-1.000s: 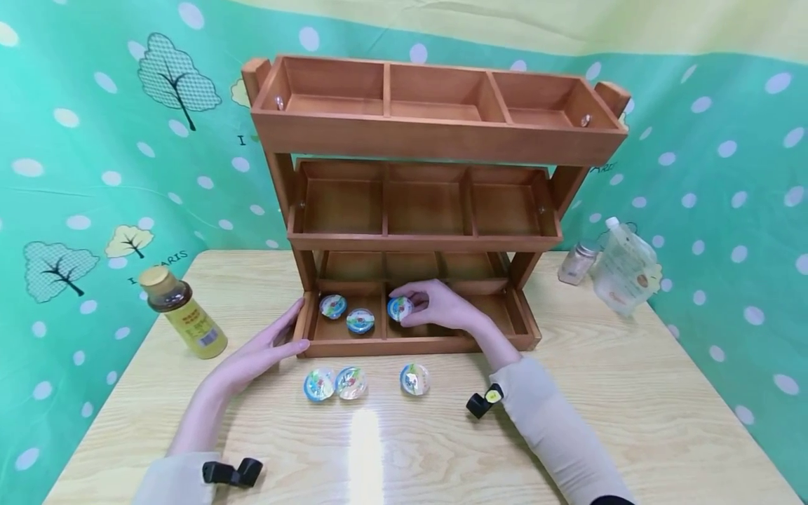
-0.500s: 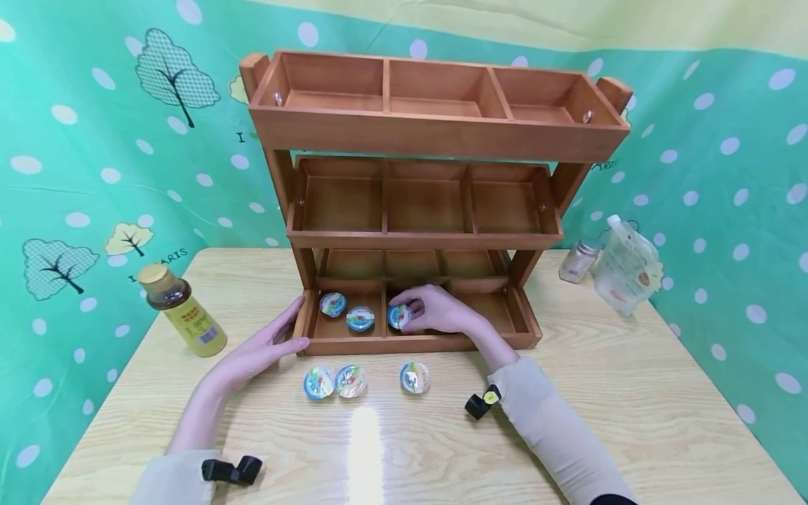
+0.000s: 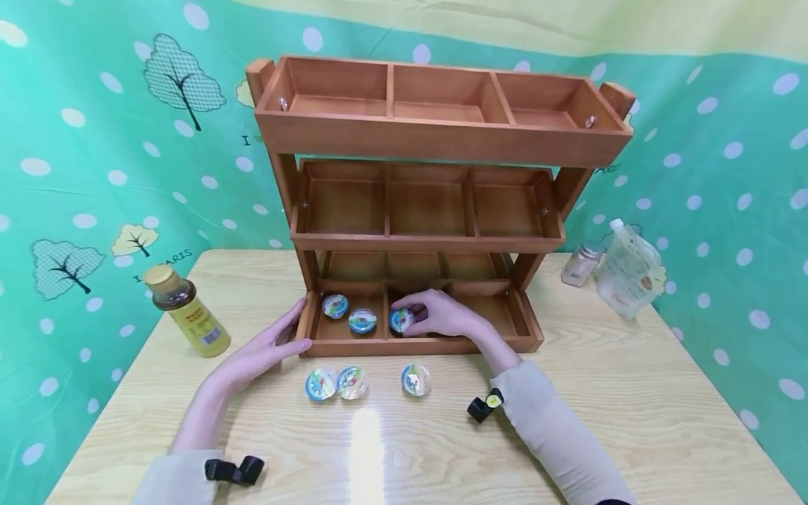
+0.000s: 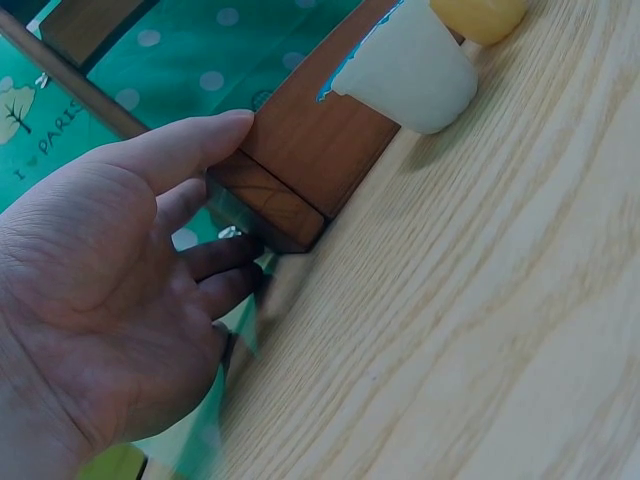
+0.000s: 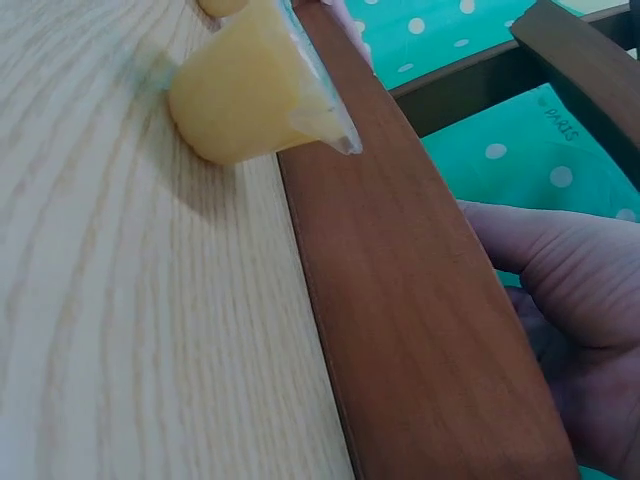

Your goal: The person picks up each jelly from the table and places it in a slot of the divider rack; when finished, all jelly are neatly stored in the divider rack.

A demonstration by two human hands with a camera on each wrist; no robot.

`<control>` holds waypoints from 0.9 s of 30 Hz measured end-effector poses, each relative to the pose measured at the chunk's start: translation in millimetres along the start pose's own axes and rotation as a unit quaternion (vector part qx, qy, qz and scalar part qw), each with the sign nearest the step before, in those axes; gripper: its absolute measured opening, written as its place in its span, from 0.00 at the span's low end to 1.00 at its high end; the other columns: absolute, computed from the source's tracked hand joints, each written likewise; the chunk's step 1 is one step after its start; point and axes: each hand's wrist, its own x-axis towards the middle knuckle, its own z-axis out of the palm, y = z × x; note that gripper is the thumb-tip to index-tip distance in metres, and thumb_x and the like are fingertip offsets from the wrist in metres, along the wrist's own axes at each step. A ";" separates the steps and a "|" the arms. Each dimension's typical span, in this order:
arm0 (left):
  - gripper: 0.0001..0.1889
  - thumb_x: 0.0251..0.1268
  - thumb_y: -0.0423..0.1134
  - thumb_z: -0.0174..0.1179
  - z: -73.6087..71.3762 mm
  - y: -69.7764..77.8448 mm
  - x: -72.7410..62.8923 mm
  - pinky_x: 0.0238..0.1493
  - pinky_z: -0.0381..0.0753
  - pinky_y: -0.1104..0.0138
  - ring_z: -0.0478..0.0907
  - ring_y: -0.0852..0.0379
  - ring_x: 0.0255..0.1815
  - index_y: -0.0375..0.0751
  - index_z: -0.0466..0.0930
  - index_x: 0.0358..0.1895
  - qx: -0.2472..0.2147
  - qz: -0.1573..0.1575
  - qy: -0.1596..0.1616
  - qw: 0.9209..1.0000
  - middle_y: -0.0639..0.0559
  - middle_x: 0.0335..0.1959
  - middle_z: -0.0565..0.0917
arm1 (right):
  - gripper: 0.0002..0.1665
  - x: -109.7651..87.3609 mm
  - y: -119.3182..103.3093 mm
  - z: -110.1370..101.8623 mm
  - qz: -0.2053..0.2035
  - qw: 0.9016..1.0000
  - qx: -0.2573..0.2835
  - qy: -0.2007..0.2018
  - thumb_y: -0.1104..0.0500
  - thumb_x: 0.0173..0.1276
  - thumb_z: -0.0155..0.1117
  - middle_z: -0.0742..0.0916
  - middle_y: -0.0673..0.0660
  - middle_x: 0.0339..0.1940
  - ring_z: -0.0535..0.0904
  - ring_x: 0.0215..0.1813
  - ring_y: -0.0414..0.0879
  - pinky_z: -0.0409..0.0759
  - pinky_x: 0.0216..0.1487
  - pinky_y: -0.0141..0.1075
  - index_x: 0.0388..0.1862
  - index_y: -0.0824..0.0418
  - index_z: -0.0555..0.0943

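In the head view my right hand (image 3: pixel 435 314) holds a small jelly cup (image 3: pixel 401 320) with a blue lid between thumb and fingers, low in the middle compartment of the wooden rack's (image 3: pixel 429 346) bottom tier. Its fingers are mostly hidden behind the front board in the right wrist view. My left hand (image 3: pixel 261 351) rests against the tier's left end, thumb at the front corner and fingers along the side. Two more jelly cups, a rear one (image 3: pixel 335 306) and a front one (image 3: pixel 362 321), sit in the left compartment.
On the table before the rack lie a left cup (image 3: pixel 320 384), a middle cup (image 3: pixel 352 383) and a right cup (image 3: pixel 416 379). A yellow-labelled bottle (image 3: pixel 189 311) stands at left. At right are a shaker jar (image 3: pixel 581 264) and a clear spouted pouch (image 3: pixel 628 270).
My right hand has lowered the jelly cup a little toward the front of the middle compartment. The left hand keeps its place at the rack's corner.
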 end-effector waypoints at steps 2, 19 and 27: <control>0.43 0.79 0.51 0.55 0.4 -0.8 1.4 0.79 0.40 0.29 0.30 0.34 0.87 0.73 0.34 0.84 -0.001 0.003 0.000 1.000 0.50 0.88 0.35 | 0.29 -2.0 -0.6 -1.2 -0.004 1.000 0.002 0.006 0.54 0.69 0.73 0.88 0.55 0.57 0.85 0.57 0.47 0.86 0.58 0.39 0.68 0.57 0.81; 0.43 0.79 0.49 0.55 2.6 -3.8 -1.8 0.80 0.40 0.30 0.31 0.33 0.87 0.70 0.35 0.84 0.013 0.008 0.007 1.000 0.48 0.88 0.35 | 0.17 -56.2 -19.0 7.9 -0.075 0.972 0.113 0.194 0.60 0.71 0.70 0.90 0.58 0.54 0.86 0.55 0.54 0.86 0.58 0.45 0.57 0.58 0.86; 0.43 0.79 0.50 0.55 1.0 -2.9 -0.8 0.79 0.39 0.29 0.30 0.33 0.87 0.72 0.35 0.84 0.006 0.005 0.006 1.000 0.48 0.88 0.36 | 0.23 -67.8 -25.7 18.6 -0.126 0.974 0.172 0.079 0.66 0.67 0.72 0.89 0.65 0.55 0.86 0.56 0.64 0.87 0.60 0.47 0.61 0.65 0.82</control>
